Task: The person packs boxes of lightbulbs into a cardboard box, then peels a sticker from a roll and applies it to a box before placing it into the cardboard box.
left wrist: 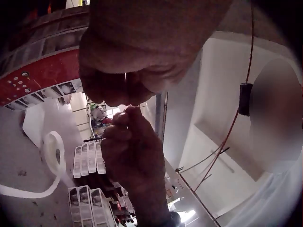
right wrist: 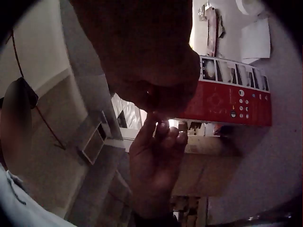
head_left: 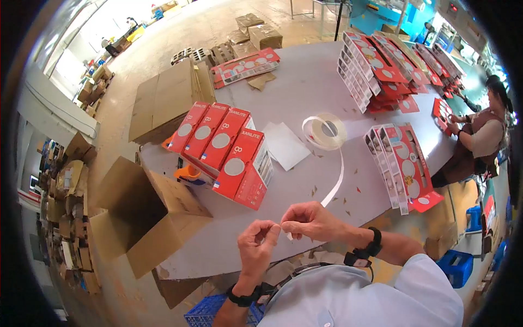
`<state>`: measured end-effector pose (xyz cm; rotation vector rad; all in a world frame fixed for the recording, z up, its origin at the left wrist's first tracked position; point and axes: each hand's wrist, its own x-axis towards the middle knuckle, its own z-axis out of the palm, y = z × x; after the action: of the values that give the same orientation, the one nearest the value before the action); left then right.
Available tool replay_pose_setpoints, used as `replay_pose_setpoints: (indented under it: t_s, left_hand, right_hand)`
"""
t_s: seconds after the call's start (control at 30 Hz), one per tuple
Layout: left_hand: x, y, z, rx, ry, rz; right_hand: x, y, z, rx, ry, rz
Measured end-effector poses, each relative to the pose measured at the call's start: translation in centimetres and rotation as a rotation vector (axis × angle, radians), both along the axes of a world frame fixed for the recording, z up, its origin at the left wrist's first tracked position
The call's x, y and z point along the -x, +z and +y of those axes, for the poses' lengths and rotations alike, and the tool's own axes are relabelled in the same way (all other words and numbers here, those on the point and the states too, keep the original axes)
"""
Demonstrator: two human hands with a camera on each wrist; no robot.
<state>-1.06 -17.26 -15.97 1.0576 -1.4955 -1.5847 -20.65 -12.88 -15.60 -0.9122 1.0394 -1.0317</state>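
Observation:
In front of the person's body the two hands meet at their fingertips. The right hand (head_left: 311, 222) pinches the end of a white tape strip (head_left: 336, 184), a bit of which shows below its fingers. That strip runs back over the table to a white tape roll (head_left: 326, 144) lying flat. Thumb and index of the left hand (head_left: 258, 245) pinch at the same spot; what lies between them is mostly hidden. Both wrist views are dark, with the right hand (left wrist: 135, 156) below the left in one and the left hand (right wrist: 158, 161) below the right in the other.
Red printed boxes (head_left: 235, 166) stand in a row on the table (head_left: 272, 231), beside white sheets (head_left: 286, 146). An open carton (head_left: 182, 212) is at the left edge, flat cardboard (head_left: 160, 95) behind it. Red box sleeves (head_left: 406, 163) stand at right, near another person (head_left: 482, 133).

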Motion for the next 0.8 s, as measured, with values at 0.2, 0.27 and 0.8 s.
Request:
replay_pose_setpoints:
  t_s: [0.2,0.27,0.8]
  left_hand:
    - [-0.5,1.3,-2.4,0.58,0.108,-0.332]
    - [-1.4,0.4,-4.6,0.775,0.202,-0.357]
    - [-2.1,-1.0,-5.3,0.855,0.137,-0.457]
  right_hand:
    - [-0.3,-0.2,-1.4,0.1,-0.196,0.07]
    - [0.3,-0.4,-2.1,0.072,-0.253,-0.008]
    - [-0.1,-0.4,-2.5,0.011,-0.362,-0.252]
